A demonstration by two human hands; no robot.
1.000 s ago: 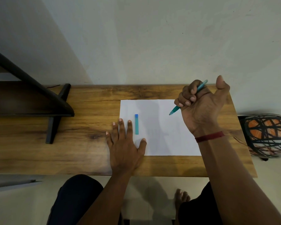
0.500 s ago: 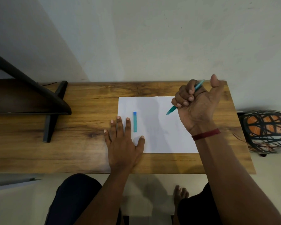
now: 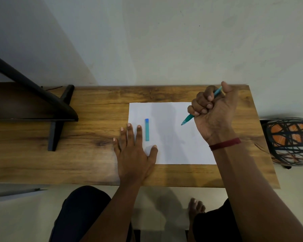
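The right hand (image 3: 215, 112) is gripping a slim teal plastic pen (image 3: 188, 119) in a curled fist with the thumb raised. The pen's tip is pointing down over the white rectangular paper sheet (image 3: 175, 145) lying on the brown wooden table (image 3: 94, 110). The left hand (image 3: 133, 154) is resting flat with its fingers spread, pressing on the sheet's left edge. A small blue-and-teal pen cap (image 3: 147, 130) is lying on the paper, just beside the left forefinger.

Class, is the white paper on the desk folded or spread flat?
Spread flat. The paper lies as one uncreased sheet on the desk; the left hand rests on its near-left corner.
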